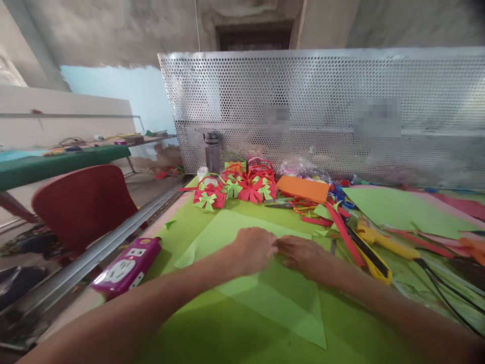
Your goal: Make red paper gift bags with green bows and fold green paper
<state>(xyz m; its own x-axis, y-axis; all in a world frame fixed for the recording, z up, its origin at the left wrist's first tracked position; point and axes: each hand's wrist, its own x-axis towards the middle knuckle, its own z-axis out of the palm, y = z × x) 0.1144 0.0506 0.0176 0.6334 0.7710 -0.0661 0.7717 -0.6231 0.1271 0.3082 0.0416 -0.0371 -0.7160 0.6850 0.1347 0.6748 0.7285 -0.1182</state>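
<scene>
A light green sheet (291,308) lies at an angle on a darker green work surface (212,338), and both hands rest over its middle. Curled with the knuckles up, my left hand (254,250) hides whatever is under its fingers. My right hand (305,257) meets it from the right, its bent fingers held together and their tips at the left hand's thumb side. Anything small between the fingertips cannot be made out. To the right of my right hand are a yellow-edged utility knife (373,258) and a yellow glue gun (390,244).
Red and green paper bags with bows (248,187) stand at the back, beside a grey bottle (212,156). An orange paper piece (303,188), red strips (344,230) and large sheets (409,210) crowd the right. A purple power strip (129,268) lies left, near a red chair (85,205).
</scene>
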